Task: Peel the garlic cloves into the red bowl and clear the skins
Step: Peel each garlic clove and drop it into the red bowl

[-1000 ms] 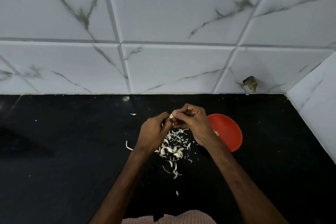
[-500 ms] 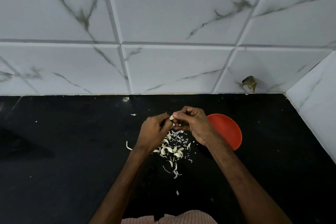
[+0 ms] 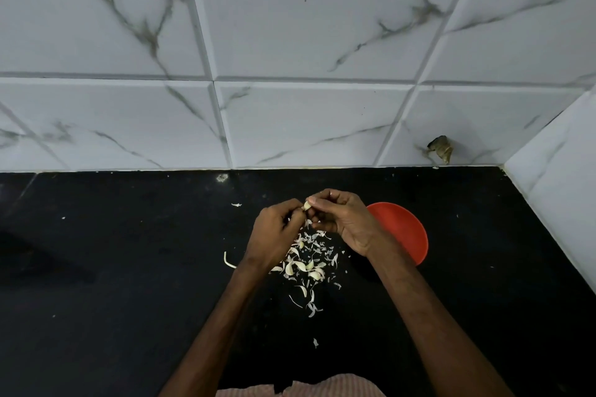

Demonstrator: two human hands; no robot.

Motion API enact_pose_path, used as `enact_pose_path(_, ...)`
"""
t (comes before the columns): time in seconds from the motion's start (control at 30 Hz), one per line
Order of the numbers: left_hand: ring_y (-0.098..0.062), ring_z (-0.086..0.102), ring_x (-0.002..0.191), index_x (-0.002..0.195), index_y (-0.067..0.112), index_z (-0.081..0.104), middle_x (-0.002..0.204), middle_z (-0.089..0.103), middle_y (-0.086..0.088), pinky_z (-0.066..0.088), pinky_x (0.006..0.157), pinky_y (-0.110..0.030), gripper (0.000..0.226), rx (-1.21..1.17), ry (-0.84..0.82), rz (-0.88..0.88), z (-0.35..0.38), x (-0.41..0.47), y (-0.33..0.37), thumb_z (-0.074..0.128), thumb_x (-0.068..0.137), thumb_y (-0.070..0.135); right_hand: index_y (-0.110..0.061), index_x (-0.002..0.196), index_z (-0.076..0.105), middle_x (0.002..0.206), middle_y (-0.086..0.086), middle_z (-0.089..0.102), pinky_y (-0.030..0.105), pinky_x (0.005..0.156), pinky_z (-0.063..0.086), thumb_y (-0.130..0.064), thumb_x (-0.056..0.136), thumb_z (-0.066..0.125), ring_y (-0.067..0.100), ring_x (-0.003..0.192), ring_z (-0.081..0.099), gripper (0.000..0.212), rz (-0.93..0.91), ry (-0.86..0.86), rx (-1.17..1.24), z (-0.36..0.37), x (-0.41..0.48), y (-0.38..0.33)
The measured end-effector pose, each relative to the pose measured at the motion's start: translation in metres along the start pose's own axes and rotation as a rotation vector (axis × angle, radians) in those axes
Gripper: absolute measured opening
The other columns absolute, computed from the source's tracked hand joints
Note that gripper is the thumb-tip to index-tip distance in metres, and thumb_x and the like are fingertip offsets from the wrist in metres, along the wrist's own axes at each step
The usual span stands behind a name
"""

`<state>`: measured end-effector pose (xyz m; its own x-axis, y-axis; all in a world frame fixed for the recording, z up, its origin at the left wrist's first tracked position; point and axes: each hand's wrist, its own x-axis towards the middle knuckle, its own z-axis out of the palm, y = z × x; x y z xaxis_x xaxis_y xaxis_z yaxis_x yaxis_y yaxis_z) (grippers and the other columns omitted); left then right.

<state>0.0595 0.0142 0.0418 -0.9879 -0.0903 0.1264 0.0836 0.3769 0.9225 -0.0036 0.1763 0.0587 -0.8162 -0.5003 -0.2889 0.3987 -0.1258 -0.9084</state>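
A pale garlic clove (image 3: 307,205) is pinched between the fingertips of my left hand (image 3: 274,234) and my right hand (image 3: 343,219), a little above the black counter. Below the hands lies a heap of white skins and several cloves (image 3: 306,264). The red bowl (image 3: 401,232) stands on the counter just right of my right hand, and my wrist hides part of it. What lies in the bowl is hidden.
The black counter (image 3: 129,267) ends at a white marbled tile wall behind and on the right. Stray skin bits (image 3: 229,262) lie left of the heap and nearer to me (image 3: 315,342). A broken hole (image 3: 440,148) marks the wall tile.
Both hands stay together over the heap, working the same clove with small finger movements. The bowl and the heap have not moved.
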Motion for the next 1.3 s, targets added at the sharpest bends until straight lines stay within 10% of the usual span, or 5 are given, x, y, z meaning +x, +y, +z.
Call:
enact_pose_path(0.43,-0.011,0.042,0.047,0.07,0.04,0.05,0.053,0.047,0.01,0.031,0.049,-0.027,0.023,0.252,-0.005,0.108,-0.001,0.004,-0.006,0.046,0.091,0.032,-0.002,0.094,0.076,0.086,0.015,0.072,0.027,0.065,0.06,-0.004,0.09,0.071,0.016,0.076,0.069,0.007,-0.068,0.084,-0.265,-0.003,0.002,-0.007)
enact_pose_path(0.8,-0.01,0.065,0.078,0.117,0.027,0.059,0.09,0.07,0.01,0.049,0.073,-0.032,0.021,0.635,-0.177,-0.022,-0.022,0.008,0.006,0.047,0.104,0.039,-0.005,0.105,0.071,0.089,0.005,0.074,0.033,0.07,0.061,-0.016,0.095,0.067,0.012,0.078,0.069,0.015,0.026,0.039,-0.306,-0.011,-0.001,-0.007)
enact_pose_path(0.93,-0.013,0.06,0.062,0.082,0.017,0.068,0.073,0.069,0.001,0.047,0.06,-0.033,0.038,-0.149,-0.701,-0.05,-0.09,-0.018,0.047,0.05,0.105,0.041,-0.001,0.109,0.068,0.095,0.01,0.074,0.033,0.069,0.061,-0.016,0.095,0.068,0.016,0.081,0.069,0.02,0.06,0.055,-0.285,-0.021,-0.006,-0.003)
enact_pose_path(1.07,-0.027,0.067,0.067,0.106,0.022,0.068,0.09,0.071,-0.008,0.053,0.052,-0.052,0.012,-0.229,-1.461,0.148,-0.134,-0.043,0.071,0.056,0.106,0.021,-0.003,0.107,0.069,0.092,0.009,0.076,0.028,0.064,0.059,-0.014,0.095,0.068,0.015,0.078,0.069,0.017,0.072,0.024,-0.291,-0.026,-0.005,-0.005)
enact_pose_path(1.3,-0.004,0.066,0.073,0.097,0.024,0.069,0.086,0.075,0.006,0.053,0.071,-0.033,0.008,0.233,-0.247,-0.07,-0.065,0.002,0.01,0.064,0.098,0.018,-0.006,0.105,0.073,0.089,0.006,0.076,0.027,0.067,0.06,-0.011,0.093,0.069,0.012,0.072,0.068,0.013,0.026,0.06,-0.294,-0.014,-0.002,-0.002)
